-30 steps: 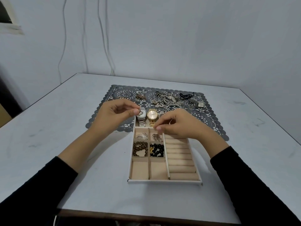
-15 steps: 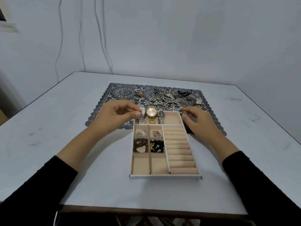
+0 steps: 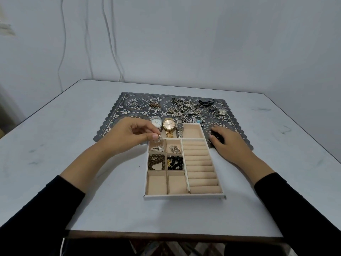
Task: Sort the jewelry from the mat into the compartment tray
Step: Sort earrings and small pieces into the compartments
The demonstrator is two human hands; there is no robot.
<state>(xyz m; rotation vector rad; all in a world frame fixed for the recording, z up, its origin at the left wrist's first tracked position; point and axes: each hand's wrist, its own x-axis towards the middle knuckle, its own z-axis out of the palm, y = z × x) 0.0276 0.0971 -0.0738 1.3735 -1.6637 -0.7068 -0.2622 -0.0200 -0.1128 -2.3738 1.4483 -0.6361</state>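
A beige compartment tray (image 3: 184, 196) lies in front of the lacy grey mat (image 3: 114, 119). Its top slot holds a silver watch (image 3: 156, 122), a gold watch (image 3: 168, 124) and a small dark watch (image 3: 179, 128). My left hand (image 3: 131, 135) pinches the silver watch's band at the tray's upper left corner. My right hand (image 3: 228, 145) rests on the mat to the right of the tray, with its fingers curled over a dark beaded piece (image 3: 217, 137). Smaller slots hold silver leaf pieces (image 3: 156, 148), brown beads (image 3: 156, 161) and black beads (image 3: 175, 162).
A tangled pile of chains and pearls (image 3: 182, 108) lies on the mat's far side. With it are a bangle (image 3: 192, 117), a square watch (image 3: 222, 111), a black cord (image 3: 205, 102), a brooch (image 3: 155, 105) and loose rings (image 3: 135, 104). The ring rolls (image 3: 201, 167) hold nothing.
My right hand has left the tray's small slots and moved right onto the mat, uncovering the third watch. My left hand has stayed at the silver watch.
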